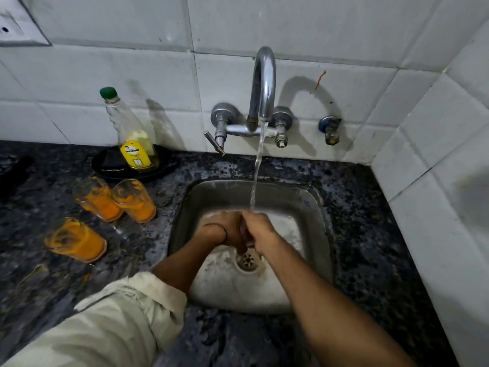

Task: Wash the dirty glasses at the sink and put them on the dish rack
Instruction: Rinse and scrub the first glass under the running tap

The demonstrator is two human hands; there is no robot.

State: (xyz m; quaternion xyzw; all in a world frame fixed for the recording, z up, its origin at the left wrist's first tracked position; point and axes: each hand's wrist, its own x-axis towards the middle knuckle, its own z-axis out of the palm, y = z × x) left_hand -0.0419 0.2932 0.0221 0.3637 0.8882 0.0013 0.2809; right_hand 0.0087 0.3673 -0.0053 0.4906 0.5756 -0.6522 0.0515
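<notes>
Left hand (225, 230) and right hand (260, 230) are pressing together under the chrome tap's (262, 83) stream in the steel sink (201, 197), hold and contents indiscernible, while three orange-smeared clear glasses (98, 200) are standing on the dark speckled counter (357, 234), where wet, slippery fingers are risking a drop

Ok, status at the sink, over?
Left hand and right hand clasped under tap stream. Three dirty glasses on counter, unwashed. Rack not in view.

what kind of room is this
Most likely a home kitchen: a steel sink set in a dark stone counter, a wall tap running, and a dish soap bottle near three orange-stained glasses.
</notes>
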